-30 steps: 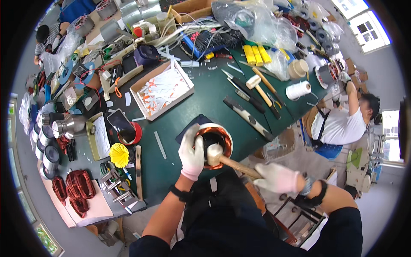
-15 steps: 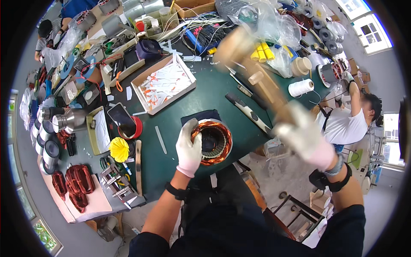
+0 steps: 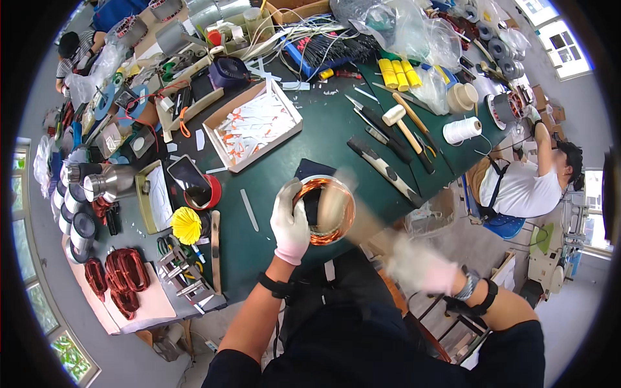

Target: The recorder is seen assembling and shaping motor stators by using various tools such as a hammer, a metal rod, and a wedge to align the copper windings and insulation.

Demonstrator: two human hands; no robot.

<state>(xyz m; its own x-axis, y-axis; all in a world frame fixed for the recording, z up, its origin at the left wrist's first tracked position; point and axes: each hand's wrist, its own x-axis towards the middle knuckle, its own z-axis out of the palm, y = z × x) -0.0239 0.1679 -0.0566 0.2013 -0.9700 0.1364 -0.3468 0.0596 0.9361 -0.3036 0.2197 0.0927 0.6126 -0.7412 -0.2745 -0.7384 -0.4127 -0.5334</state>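
A motor stator with copper windings [image 3: 328,237] rests at the near edge of the green bench, its round opening facing up. My left hand [image 3: 289,223], in a white glove, wraps round its left rim, the fingers reaching over the coils. In my gloved right hand [image 3: 420,268] is a wooden mallet [image 3: 367,227], smeared by motion. The mallet's head overlaps the right side of the stator's opening; whether it touches the windings I cannot tell. A dark pad [image 3: 315,169] lies just behind the stator.
Behind the stator stands a cardboard box of white strips [image 3: 255,126]. To the right lie a small pale-headed mallet [image 3: 403,126], cutting tools and a white thread spool [image 3: 462,130]. A yellow coil [image 3: 186,225] and copper windings [image 3: 126,271] sit left. Another person [image 3: 521,184] works at far right.
My right hand has swung the mallet down and to the left, from above the bench's far side to the stator. The left hand stays on the stator.
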